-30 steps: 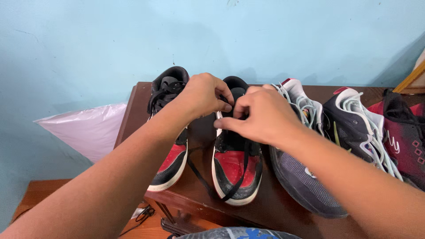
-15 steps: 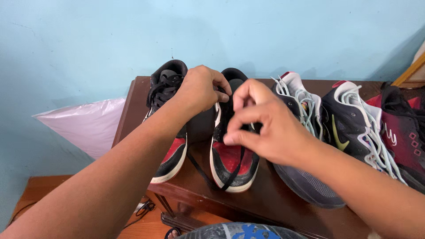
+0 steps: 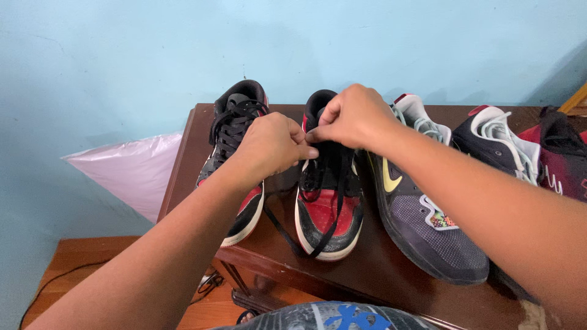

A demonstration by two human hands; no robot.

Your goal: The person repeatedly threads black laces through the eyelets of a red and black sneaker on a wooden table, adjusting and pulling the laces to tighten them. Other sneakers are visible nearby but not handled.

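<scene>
Pinching the black lace (image 3: 338, 201) of a red-and-black shoe (image 3: 327, 223): left hand (image 3: 272, 143) and right hand (image 3: 354, 116); both grips closed.

There is only one view, from a camera worn on the person's head. It looks forward and down, over both forearms, at the dark wooden desk (image 3: 379, 269) that stands against a light blue wall (image 3: 293, 43). The camera is near: the arms enter from the lower left and lower right corners and fill much of the picture. The desk's front edge crosses the lower part of the view, and below it a piece of wooden floor (image 3: 79, 256) shows at the left.
</scene>
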